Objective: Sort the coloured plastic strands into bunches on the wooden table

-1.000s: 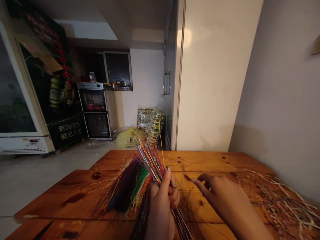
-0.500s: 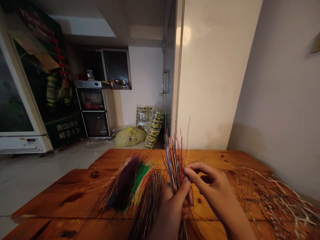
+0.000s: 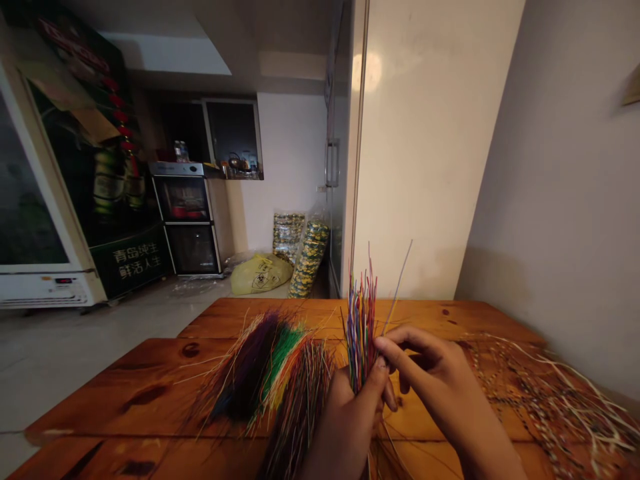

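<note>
A bundle of thin coloured strands (image 3: 361,327), red, blue, white, green and yellow among them, stands upright in my left hand (image 3: 353,407), whose fingers are wrapped round it. Just right of the bundle, my right hand (image 3: 430,373) pinches a single greyish-purple strand (image 3: 399,283) between thumb and forefinger. That strand leans up and to the right, apart from the bundle's top. The fingertips of both hands nearly meet. The bundle's lower part is mostly hidden behind my left hand. Whether the strands are wire or thread I cannot tell.
On the wooden table (image 3: 125,393), left of my hands, lie a pile of purple, green and orange strands (image 3: 273,363) and a darker bundle (image 3: 300,407). Twisted, speckled cords (image 3: 540,393) spread over the right side. A tall cabinet (image 3: 420,147) stands behind the table.
Both hands have shifted slightly right with the bundle, which now stands straighter. The pinched strand has swung rightward, away from the other strands.
</note>
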Tool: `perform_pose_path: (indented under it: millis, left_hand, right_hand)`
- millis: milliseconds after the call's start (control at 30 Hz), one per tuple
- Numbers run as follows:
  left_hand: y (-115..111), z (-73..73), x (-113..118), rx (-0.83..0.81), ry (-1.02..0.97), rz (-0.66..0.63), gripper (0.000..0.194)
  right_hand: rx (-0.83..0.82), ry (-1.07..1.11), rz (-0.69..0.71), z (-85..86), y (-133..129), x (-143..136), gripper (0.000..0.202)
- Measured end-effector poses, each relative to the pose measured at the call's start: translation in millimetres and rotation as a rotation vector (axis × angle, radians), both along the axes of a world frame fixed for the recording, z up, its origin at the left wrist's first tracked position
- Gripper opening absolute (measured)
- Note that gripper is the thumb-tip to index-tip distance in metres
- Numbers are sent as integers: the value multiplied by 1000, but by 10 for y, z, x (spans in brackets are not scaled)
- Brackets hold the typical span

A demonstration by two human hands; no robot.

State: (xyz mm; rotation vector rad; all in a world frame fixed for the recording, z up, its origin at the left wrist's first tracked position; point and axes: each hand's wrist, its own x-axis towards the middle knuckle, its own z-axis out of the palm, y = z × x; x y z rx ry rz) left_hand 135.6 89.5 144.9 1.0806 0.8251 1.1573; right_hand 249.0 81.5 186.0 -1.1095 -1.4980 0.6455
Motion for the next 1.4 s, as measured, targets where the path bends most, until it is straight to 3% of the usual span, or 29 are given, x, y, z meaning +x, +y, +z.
perform_pose_path:
  millis: [167, 433, 700, 1067, 1400]
  left_hand:
    - [-5, 20, -3, -34, -30, 55, 43]
    - [-13, 76, -47, 34, -4, 77, 40]
    - [-13, 109, -72, 21, -10, 121, 35]
    - [-10, 171, -55, 36, -56, 198, 27]
    - [39, 106, -61, 115, 13, 295, 23]
  right_hand:
    - [51, 68, -31, 15, -15, 23, 27]
    - [281, 303, -368, 2, -9, 104, 21]
    - [375, 517, -545, 2, 20, 232, 13]
    - [236, 566, -355, -23, 102, 259, 21]
    - [54, 323, -72, -27, 129, 91, 26]
